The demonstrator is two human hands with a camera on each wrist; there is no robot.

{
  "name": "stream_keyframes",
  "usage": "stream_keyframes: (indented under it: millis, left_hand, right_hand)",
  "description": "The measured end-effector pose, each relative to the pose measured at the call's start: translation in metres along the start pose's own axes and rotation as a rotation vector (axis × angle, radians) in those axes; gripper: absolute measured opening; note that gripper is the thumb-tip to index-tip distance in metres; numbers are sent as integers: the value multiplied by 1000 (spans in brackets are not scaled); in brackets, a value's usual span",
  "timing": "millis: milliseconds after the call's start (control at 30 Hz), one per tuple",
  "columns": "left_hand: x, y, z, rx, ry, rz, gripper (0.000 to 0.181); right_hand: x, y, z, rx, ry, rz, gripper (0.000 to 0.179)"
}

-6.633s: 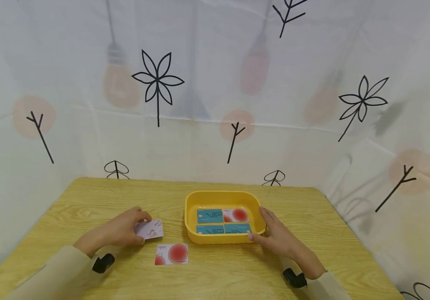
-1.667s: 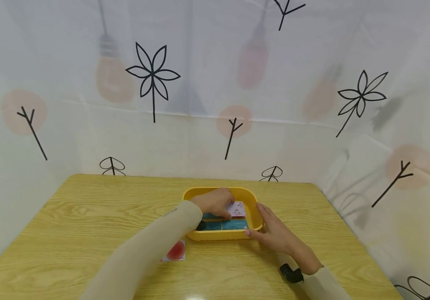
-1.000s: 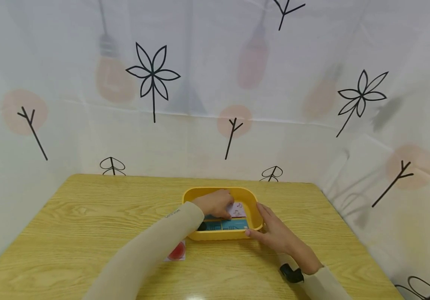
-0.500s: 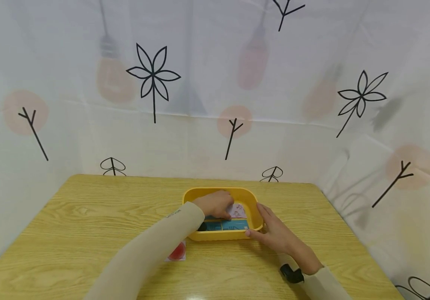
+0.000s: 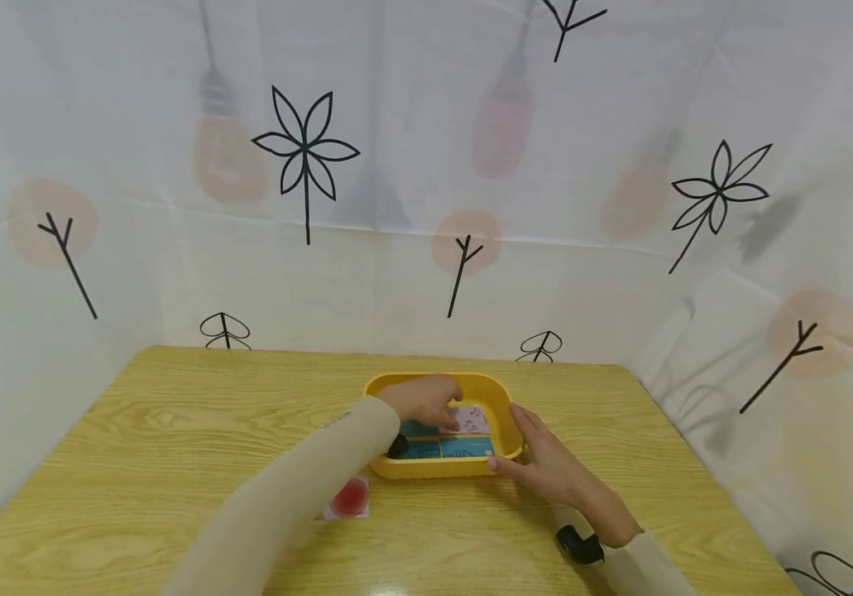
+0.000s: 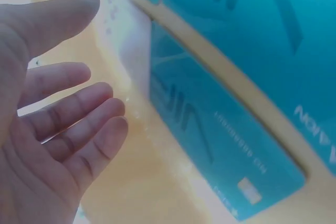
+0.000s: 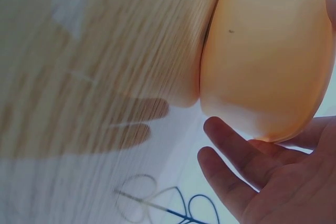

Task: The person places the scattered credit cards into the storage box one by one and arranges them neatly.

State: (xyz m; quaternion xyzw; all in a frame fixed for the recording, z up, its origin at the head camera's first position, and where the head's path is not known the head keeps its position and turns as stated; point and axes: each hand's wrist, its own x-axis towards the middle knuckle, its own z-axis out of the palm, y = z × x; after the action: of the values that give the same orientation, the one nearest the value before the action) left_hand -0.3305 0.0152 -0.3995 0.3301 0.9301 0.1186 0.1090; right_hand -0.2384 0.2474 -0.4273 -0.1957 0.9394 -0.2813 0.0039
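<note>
Two blue-green VIP cards lie side by side along the front of the yellow tray (image 5: 433,470). Behind them are another teal card (image 6: 184,114), partly under my left hand in the head view, and a pale pink card (image 5: 474,420) at right. My left hand (image 5: 426,399) hovers just over the pink card's left end; the left wrist view shows its fingers (image 6: 79,145) spread, holding nothing. My right hand (image 5: 556,463) holds the tray's right end, thumb at the front rim and fingers along the outside wall. The earlier red-circle card in the tray is hidden.
A white card with a red circle (image 5: 350,498) lies on the wooden table (image 5: 195,430) in front of the tray, partly covered by the left sleeve (image 5: 285,497). A patterned white cloth (image 5: 396,165) hangs behind the table.
The left hand carried the pink card from the table into the tray, over where the red-circle card lay. Its fingers have now let go and lifted slightly. The right hand stays at the tray.
</note>
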Motion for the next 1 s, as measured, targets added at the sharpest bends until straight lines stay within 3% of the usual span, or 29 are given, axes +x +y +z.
stream_keyframes:
  millis: [133, 267, 433, 600, 1000]
  left_hand:
    - [-10, -1, -13, 0, 1, 21, 52]
    - [-21, -3, -26, 5, 43, 49, 52]
    - [-36, -5, -37, -36, 75, 23, 55]
    - [-53, -6, -38, -11, 78, -4, 55]
    - [-92, -16, -28, 22, 171, 53, 48]
  right_hand:
    - [0, -1, 0, 7, -9, 19, 103]
    - [1, -1, 0, 6, -10, 29, 103]
    - [2, -1, 0, 5, -5, 33, 104]
    - [1, -1, 1, -1, -10, 42, 106]
    - [1, -1, 0, -8, 3, 19, 105]
